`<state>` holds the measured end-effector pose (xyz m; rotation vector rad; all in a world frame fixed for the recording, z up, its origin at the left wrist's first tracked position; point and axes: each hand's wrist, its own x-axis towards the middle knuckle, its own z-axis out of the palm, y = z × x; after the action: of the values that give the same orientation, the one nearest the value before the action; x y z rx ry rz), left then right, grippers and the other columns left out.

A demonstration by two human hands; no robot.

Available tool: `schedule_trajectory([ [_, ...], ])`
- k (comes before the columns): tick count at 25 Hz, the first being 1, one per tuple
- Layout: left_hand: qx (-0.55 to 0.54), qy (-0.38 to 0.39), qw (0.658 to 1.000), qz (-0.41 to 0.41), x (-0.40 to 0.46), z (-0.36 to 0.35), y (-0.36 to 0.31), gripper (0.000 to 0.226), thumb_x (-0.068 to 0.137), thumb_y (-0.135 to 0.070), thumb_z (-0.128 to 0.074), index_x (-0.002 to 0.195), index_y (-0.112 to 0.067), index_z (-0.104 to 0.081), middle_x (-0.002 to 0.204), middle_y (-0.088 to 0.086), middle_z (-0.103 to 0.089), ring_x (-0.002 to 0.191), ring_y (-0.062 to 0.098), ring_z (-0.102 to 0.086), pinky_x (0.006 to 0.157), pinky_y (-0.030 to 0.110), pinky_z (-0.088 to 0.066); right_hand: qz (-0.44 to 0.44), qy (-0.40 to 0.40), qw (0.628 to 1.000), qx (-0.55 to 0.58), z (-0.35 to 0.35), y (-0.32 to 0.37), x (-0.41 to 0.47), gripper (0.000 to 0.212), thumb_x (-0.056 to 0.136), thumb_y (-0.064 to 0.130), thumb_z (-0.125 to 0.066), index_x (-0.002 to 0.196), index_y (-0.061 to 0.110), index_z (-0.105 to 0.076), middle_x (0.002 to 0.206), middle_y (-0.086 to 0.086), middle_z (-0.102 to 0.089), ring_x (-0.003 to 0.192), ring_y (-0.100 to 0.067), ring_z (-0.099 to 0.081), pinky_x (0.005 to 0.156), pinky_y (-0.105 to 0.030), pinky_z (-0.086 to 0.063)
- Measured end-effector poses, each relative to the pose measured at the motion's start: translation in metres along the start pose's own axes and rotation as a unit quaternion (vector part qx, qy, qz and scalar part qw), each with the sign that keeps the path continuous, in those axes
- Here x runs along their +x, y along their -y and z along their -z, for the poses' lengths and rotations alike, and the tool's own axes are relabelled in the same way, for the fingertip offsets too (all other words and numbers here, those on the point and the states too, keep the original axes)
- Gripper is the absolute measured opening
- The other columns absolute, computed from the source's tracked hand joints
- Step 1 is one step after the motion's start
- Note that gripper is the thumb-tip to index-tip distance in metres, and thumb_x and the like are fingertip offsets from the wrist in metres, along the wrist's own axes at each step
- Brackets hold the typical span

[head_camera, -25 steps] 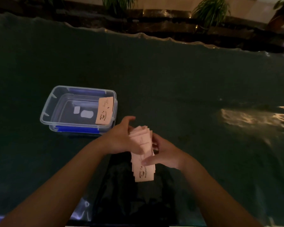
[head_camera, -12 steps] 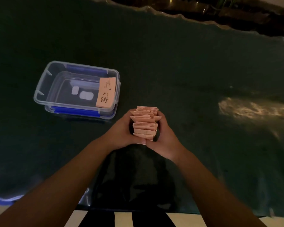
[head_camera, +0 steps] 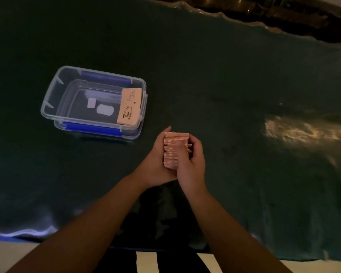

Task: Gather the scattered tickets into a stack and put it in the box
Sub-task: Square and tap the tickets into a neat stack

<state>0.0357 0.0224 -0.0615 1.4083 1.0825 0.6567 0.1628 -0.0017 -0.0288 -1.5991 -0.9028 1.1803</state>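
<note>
A thick stack of pink tickets [head_camera: 170,149] stands on edge between both hands, over the dark green table cover. My left hand [head_camera: 156,164] cups its left side and my right hand [head_camera: 191,162] wraps its right side, thumb across the top edges. A clear plastic box [head_camera: 53,95] with blue latches sits to the upper left, apart from my hands. One pink ticket [head_camera: 129,106] with a coffee-cup print leans against the box's right inner wall.
The green cover [head_camera: 224,85] spans the whole table, wrinkled, with a bright glare patch [head_camera: 303,131] at right. The near table edge runs along the bottom, above a striped floor. Dark ledges lie beyond the far edge.
The tickets went from lying loosely fanned in my hands to an upright, squared stack. My right thumb has come over the top. The camera has tilted further down.
</note>
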Motion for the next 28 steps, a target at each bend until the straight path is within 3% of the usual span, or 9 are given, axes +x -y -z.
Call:
schedule_trajectory([
  [2,0.016,-0.002,1.000,-0.019,0.000,0.002,-0.001,0.130,0.064,-0.031,-0.097,0.157,-0.042,-0.007,0.139,-0.021,-0.054,0.130,0.003,-0.055,0.107,0.022,-0.046,-0.011,0.005,1.000,-0.005,0.002,-0.002,0.003,0.032,0.100,0.036,-0.066,0.131,0.029,-0.063,0.114,0.009,-0.078,0.102,-0.007,-0.077,0.084,-0.029,-0.063],
  [6,0.029,-0.002,0.999,-0.029,0.001,0.002,-0.006,0.122,0.064,-0.030,-0.098,0.156,-0.028,-0.017,0.144,-0.010,-0.053,0.131,0.005,-0.054,0.110,0.042,-0.047,-0.017,-0.029,0.999,0.018,-0.001,0.006,0.008,0.041,0.083,0.060,-0.071,0.113,0.032,-0.068,0.103,0.010,-0.080,0.092,-0.009,-0.079,0.077,-0.032,-0.066],
  [8,0.030,0.004,0.999,-0.027,0.001,0.001,-0.007,0.130,0.065,-0.032,-0.098,0.158,-0.033,-0.008,0.147,-0.011,-0.051,0.133,0.003,-0.052,0.112,0.037,-0.043,-0.026,-0.051,0.998,0.006,-0.003,0.008,0.010,0.036,0.082,0.060,-0.072,0.108,0.035,-0.068,0.100,0.010,-0.080,0.089,-0.008,-0.079,0.077,-0.036,-0.066],
  [12,0.044,0.007,0.999,-0.030,0.001,0.001,-0.008,0.139,0.065,-0.034,-0.097,0.159,-0.037,0.005,0.149,-0.013,-0.050,0.136,-0.001,-0.047,0.114,0.029,-0.036,-0.059,-0.051,0.997,0.016,-0.004,0.008,0.012,0.035,0.087,0.061,-0.068,0.101,0.029,-0.070,0.092,0.011,-0.081,0.081,-0.007,-0.079,0.063,-0.022,-0.060],
  [15,0.047,0.001,0.998,-0.035,-0.001,0.002,-0.007,0.134,0.064,-0.032,-0.097,0.159,-0.035,-0.002,0.149,-0.011,-0.047,0.134,0.000,-0.049,0.111,0.025,-0.041,-0.036,-0.059,0.998,-0.011,-0.001,0.010,0.016,0.018,0.096,0.042,-0.071,0.110,0.030,-0.069,0.097,0.007,-0.078,0.089,-0.010,-0.078,0.069,-0.027,-0.061],
  [16,0.047,-0.001,0.998,-0.037,-0.001,0.002,-0.006,0.131,0.064,-0.031,-0.097,0.158,-0.034,-0.006,0.148,-0.010,-0.048,0.133,0.001,-0.051,0.109,0.023,-0.043,-0.027,-0.043,0.999,-0.015,-0.001,0.012,0.016,0.021,0.095,0.040,-0.072,0.115,0.033,-0.068,0.098,0.010,-0.078,0.091,-0.008,-0.077,0.069,-0.024,-0.061],
  [19,0.054,-0.002,0.998,-0.038,0.002,0.002,-0.006,0.119,0.064,-0.033,-0.096,0.154,-0.033,-0.018,0.143,-0.010,-0.051,0.128,0.000,-0.055,0.103,0.019,-0.046,-0.005,0.001,0.998,-0.059,0.001,0.011,0.012,0.039,0.086,0.047,-0.079,0.120,0.040,-0.062,0.099,0.023,-0.076,0.087,0.003,-0.075,0.067,-0.012,-0.056],
  [24,0.069,-0.007,0.997,-0.021,0.005,0.003,-0.004,0.104,0.064,-0.041,-0.094,0.144,-0.036,-0.028,0.136,-0.013,-0.054,0.124,-0.001,-0.056,0.100,0.016,-0.047,0.015,0.005,0.995,-0.098,-0.002,0.010,0.010,0.066,0.075,0.060,-0.081,0.133,0.042,-0.055,0.114,0.015,-0.073,0.098,0.007,-0.071,0.078,-0.015,-0.060],
  [28,0.073,-0.025,0.997,0.001,0.005,0.005,-0.010,0.093,0.062,-0.041,-0.094,0.136,-0.041,-0.037,0.124,-0.019,-0.062,0.115,-0.005,-0.061,0.090,0.012,-0.049,-0.020,0.012,0.998,-0.061,-0.002,0.012,0.012,0.061,0.072,0.064,-0.078,0.125,0.040,-0.061,0.102,0.020,-0.076,0.092,0.005,-0.074,0.072,-0.018,-0.058],
])
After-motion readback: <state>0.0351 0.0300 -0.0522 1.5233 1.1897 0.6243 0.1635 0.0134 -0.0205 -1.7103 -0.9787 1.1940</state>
